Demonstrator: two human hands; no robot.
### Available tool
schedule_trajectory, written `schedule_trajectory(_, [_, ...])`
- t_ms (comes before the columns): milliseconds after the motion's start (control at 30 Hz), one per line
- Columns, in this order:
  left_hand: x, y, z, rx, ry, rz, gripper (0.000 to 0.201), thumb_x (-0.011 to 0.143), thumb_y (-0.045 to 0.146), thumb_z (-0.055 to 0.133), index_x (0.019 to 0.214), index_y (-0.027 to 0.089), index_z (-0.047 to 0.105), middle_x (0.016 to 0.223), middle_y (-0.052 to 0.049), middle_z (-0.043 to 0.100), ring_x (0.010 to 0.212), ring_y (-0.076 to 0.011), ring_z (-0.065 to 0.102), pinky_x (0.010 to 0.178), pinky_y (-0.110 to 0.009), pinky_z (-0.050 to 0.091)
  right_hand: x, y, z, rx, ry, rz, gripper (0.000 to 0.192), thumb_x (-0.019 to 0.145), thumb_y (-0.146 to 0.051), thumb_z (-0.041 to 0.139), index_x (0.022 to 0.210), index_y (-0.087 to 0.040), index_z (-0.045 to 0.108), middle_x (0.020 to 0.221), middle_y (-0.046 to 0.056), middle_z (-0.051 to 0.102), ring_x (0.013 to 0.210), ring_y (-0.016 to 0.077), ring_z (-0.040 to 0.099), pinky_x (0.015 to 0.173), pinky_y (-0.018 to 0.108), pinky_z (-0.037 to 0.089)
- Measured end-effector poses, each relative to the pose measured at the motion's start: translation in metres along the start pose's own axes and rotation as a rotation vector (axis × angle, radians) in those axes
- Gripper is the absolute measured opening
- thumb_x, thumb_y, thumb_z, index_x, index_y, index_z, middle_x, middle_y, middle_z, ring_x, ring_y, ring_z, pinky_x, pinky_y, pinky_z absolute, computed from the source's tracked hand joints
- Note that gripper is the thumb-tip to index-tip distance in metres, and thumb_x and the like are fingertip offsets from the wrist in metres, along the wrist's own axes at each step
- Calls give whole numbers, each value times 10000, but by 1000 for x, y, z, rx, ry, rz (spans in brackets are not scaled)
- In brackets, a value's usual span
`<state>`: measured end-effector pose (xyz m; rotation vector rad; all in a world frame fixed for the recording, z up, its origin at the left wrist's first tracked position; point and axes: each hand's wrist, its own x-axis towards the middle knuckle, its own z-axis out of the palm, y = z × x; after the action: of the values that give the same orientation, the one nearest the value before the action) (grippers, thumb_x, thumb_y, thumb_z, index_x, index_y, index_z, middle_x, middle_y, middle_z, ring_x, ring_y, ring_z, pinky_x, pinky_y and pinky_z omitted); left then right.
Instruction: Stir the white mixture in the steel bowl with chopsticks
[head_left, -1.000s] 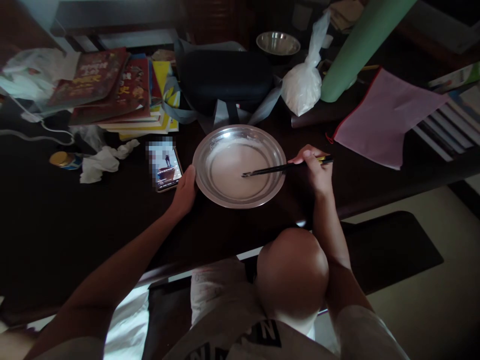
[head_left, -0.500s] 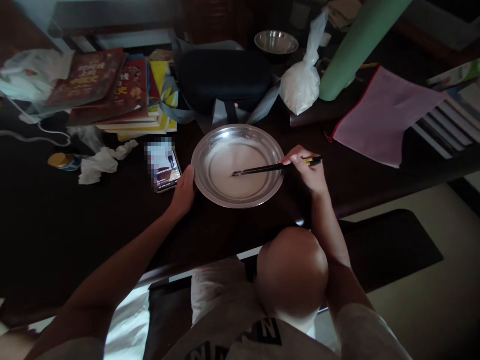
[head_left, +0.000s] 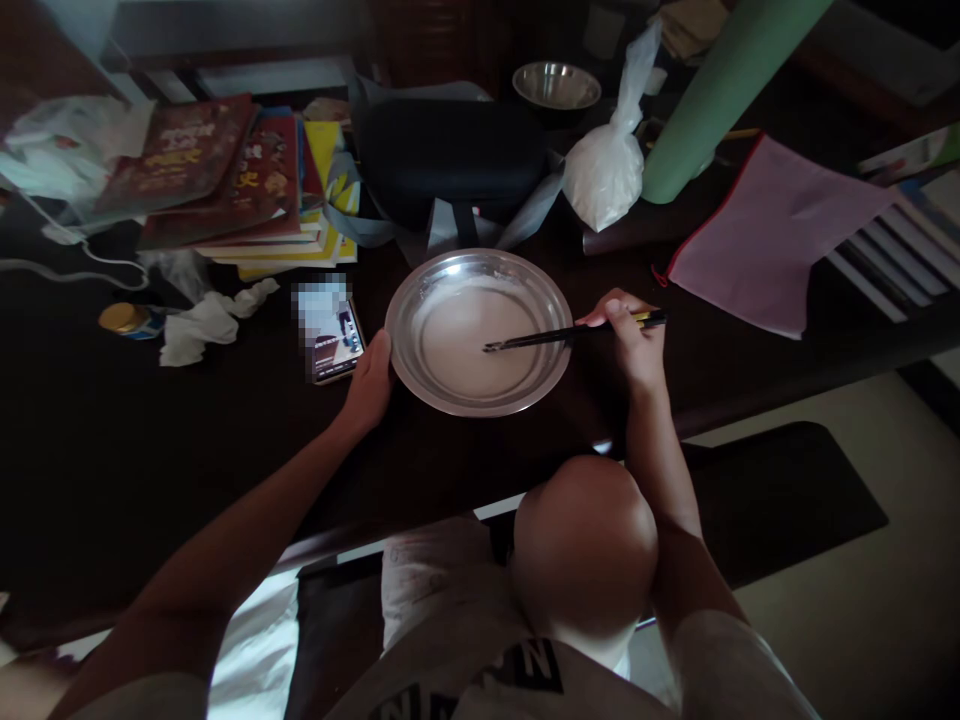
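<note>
Right hand [head_left: 628, 340], closed around a pair of dark chopsticks [head_left: 559, 337] whose tips rest in the pale liquid [head_left: 476, 340] filling the metal dish [head_left: 420, 375]; the dish sits on the dark worktop [head_left: 135, 440], near its front edge and directly ahead of the person. Left hand [head_left: 369, 385], fingers curled loosely, presses against the dish's left rim without closing over it. Just beside that hand lies a phone [head_left: 334, 335] with a lit screen; farther left are a crumpled tissue [head_left: 206, 322] and a small jar with a yellow lid [head_left: 127, 320]. Behind the dish, close to its far rim, a black case [head_left: 450, 160] with grey straps blocks the way back; a stack of books [head_left: 232, 180] lies to its left, a knotted bag of white powder [head_left: 607, 170] and a small metal bowl [head_left: 556, 88] to its right. A green roll [head_left: 720, 90] leans across the right rear, and a pink pouch [head_left: 772, 235] lies right of the chopstick hand, apart from it. Bare worktop extends to the left front of the dish and in a narrow strip along the front edge, below which a raised knee [head_left: 585, 540] sits.
</note>
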<state>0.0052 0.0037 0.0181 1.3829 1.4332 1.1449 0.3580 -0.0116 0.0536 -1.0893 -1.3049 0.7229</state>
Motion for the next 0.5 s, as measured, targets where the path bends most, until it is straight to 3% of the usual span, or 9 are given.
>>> schedule_trajectory(133, [-1, 5, 0, 4, 7, -9, 782, 780, 1031, 515, 639, 264, 453, 626, 1, 460, 822, -244, 619, 927, -413, 597, 0, 0, 0, -31, -112, -3, 444, 883, -680, 760, 716, -272, 805, 746, 4, 785, 770, 198, 793, 778, 361, 630])
schedule_trajectory(200, [-1, 6, 1, 13, 3, -8, 774, 786, 1022, 521, 635, 266, 443, 622, -1, 461, 818, -247, 614, 924, -423, 600, 0, 1, 0, -44, -83, -14, 441, 885, -679, 760, 720, -271, 800, 747, -2, 784, 783, 194, 793, 796, 358, 628])
schedule_trajectory(300, [-1, 5, 1, 41, 21, 13, 710, 868, 932, 530, 638, 271, 414, 648, -24, 493, 887, -270, 635, 966, -442, 596, 0, 2, -1, -2, -11, 1, 442, 899, -660, 756, 693, -270, 784, 691, -17, 747, 708, 176, 777, 751, 342, 625])
schedule_trajectory(500, [0, 2, 2, 71, 10, 18, 551, 970, 724, 529, 689, 260, 434, 798, -75, 619, 1013, -291, 656, 1070, -489, 567, 1, 2, 0, -43, -95, -10, 415, 885, -671, 766, 743, -283, 811, 781, 2, 808, 811, 196, 802, 798, 357, 634])
